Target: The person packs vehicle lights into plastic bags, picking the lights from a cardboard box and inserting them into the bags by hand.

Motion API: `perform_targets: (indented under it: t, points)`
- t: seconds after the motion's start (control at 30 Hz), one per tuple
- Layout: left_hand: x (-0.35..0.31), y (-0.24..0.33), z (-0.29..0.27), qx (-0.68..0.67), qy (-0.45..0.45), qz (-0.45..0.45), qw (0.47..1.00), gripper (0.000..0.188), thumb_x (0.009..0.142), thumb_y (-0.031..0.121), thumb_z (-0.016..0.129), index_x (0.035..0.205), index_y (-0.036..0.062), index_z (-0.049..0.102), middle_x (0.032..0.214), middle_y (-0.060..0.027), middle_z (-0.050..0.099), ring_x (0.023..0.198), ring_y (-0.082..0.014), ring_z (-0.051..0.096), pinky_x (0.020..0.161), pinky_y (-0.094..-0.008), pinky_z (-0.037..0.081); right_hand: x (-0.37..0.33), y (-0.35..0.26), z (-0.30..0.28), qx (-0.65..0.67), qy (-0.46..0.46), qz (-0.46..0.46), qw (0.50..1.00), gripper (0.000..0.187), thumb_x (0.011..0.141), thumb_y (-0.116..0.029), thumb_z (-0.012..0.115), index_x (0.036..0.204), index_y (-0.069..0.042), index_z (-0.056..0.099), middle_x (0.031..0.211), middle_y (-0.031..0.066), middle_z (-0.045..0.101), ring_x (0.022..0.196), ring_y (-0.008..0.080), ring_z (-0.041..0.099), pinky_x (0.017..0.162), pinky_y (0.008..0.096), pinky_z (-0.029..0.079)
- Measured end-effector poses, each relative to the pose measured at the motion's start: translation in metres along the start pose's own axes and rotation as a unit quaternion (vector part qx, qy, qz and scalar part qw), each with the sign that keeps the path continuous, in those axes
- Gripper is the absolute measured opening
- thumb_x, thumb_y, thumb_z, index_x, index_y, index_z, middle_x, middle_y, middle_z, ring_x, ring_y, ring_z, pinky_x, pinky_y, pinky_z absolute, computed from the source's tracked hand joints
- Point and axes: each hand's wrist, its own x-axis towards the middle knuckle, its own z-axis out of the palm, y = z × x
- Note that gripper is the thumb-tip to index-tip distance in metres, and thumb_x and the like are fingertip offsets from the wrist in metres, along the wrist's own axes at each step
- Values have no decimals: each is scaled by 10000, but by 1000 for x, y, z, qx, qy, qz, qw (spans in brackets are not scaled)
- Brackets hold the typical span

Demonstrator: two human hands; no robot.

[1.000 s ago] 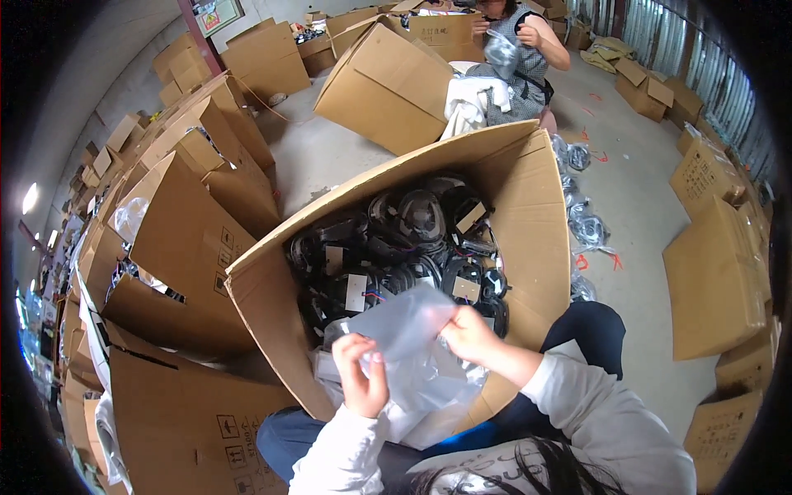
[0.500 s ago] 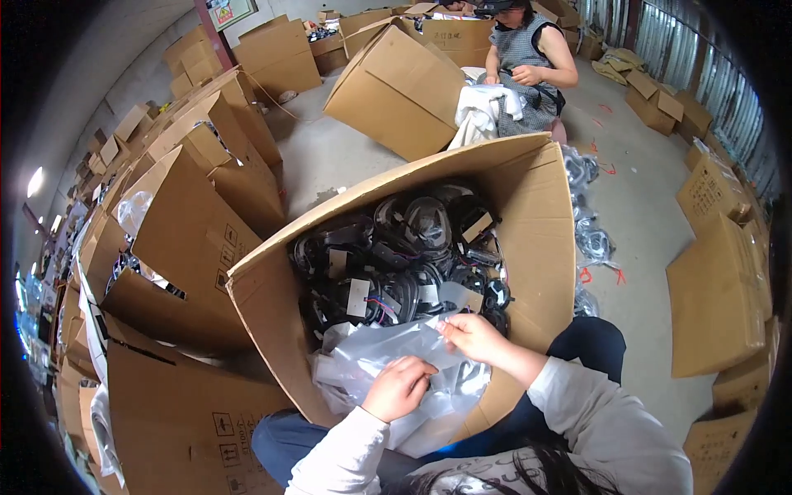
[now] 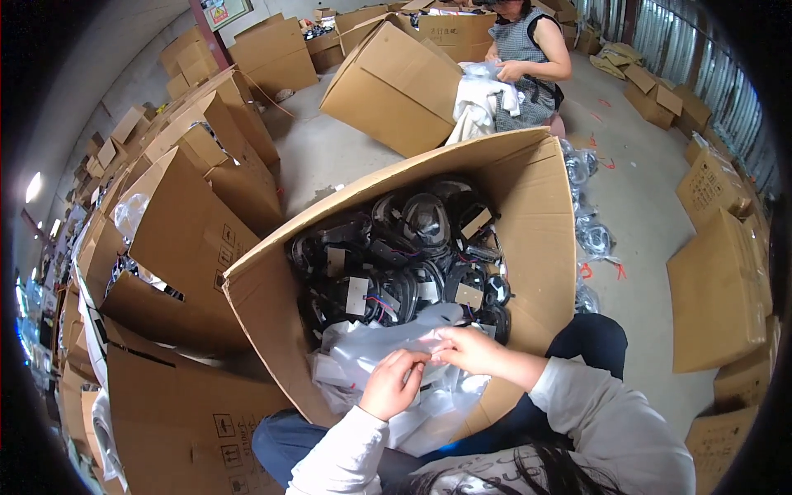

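Observation:
A translucent plastic bag (image 3: pixel 373 348) spreads over the near side of an open cardboard box (image 3: pixel 534 239) between my knees. My right hand (image 3: pixel 469 353) pinches the bag's edge between thumb and fingers. Close against it, my left hand (image 3: pixel 394 386) is closed on the same edge, fingertips almost meeting the right ones. Beyond the bag, the box holds several black rounded units (image 3: pixel 426 219) with glossy covers, thin coloured wires and pale rectangular labels. More whitish plastic (image 3: pixel 429 425) is bunched under my hands at the near rim.
Tall open cartons (image 3: pixel 177 247) crowd the left side. Ahead, a person (image 3: pixel 528 66) sits handling clear plastic beside a tilted carton (image 3: pixel 392 91). Clear-bagged items (image 3: pixel 596 238) with red ties lie on the floor right of my box. Closed cartons (image 3: pixel 716 289) line the right wall.
My right hand has moved slightly left and down, bringing its fingertips to my left hand's. The bag's edge has shifted with it. The other person now holds up clear plastic.

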Motion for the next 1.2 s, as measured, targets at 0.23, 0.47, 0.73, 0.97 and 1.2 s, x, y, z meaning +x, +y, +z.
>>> perform_targets:
  t: [0.23, 0.47, 0.73, 0.97, 1.2]
  points:
    - [-4, -1, 0, 10, -5, -15, 1000, 115, 852, 39, 590, 965, 30, 607, 867, -118, 625, 826, -305, 616, 746, -376, 489, 3, -6, -2, 103, 37, 86, 990, 155, 822, -109, 730, 816, 7, 628, 766, 52, 669, 686, 93, 613, 609, 239, 486]
    - [-4, 1, 6, 1, -9, -17, 1000, 116, 860, 81, 608, 962, 25, 599, 877, -126, 625, 841, -316, 610, 759, -384, 484, 4, 19, 8, 186, -10, 106, 977, 248, 817, -161, 751, 947, 15, 634, 839, 67, 681, 770, 114, 633, 675, 253, 502]
    - [-13, -6, 10, -93, -77, -41, 992, 212, 909, 183, 558, 1027, 9, 583, 1032, -168, 589, 1012, -348, 548, 883, -400, 434, 2, 27, 10, 185, -75, 157, 967, 305, 827, -319, 747, 919, -45, 650, 842, 5, 630, 723, 79, 542, 629, 236, 436]
    - [-13, 5, 16, -153, -89, -21, 984, 277, 900, 239, 600, 1041, 1, 578, 1060, -169, 571, 1026, -335, 539, 889, -384, 430, -4, 24, 14, 193, -68, 213, 955, 457, 839, -542, 653, 835, -85, 654, 735, -37, 563, 643, 49, 472, 536, 209, 366]
    - [-20, 0, 23, -126, -81, -38, 988, 181, 853, 185, 648, 927, 27, 602, 883, -119, 591, 890, -309, 571, 805, -370, 447, -5, 23, 17, 96, -94, 214, 968, 462, 828, -543, 660, 779, -84, 636, 649, -13, 548, 552, 79, 475, 461, 247, 376]
